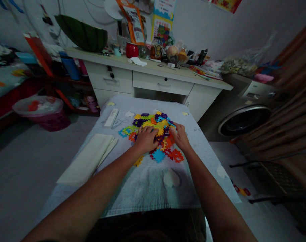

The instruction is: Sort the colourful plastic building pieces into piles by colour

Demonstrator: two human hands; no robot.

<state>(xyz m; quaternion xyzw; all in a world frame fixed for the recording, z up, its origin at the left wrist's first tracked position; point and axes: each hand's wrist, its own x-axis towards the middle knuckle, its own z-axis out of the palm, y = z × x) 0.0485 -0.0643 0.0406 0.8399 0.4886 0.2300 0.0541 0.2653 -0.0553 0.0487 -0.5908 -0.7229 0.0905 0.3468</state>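
A heap of colourful plastic gear-shaped pieces (163, 127) lies on the cloth-covered table (142, 188); yellow, purple, blue, orange, red and green ones overlap. My left hand (146, 138) rests on the near left part of the heap, fingers stretched over the yellow and purple pieces. At the right edge of the heap is my right hand (181, 136), its thumb and forefinger apart and touching the pieces there. Neither hand visibly lifts a piece. A light-blue gear (158, 155) and an orange-red gear (176, 155) lie at the near side. What is under my palms is hidden.
Left on the table are a folded cream cloth (86, 159) and a white power strip (111, 118) with its cord. Behind stands a white drawer desk (112, 79) bearing a cut watermelon (83, 33) and jars. A washing machine (243, 107) stands right, a pink bin (45, 116) left.
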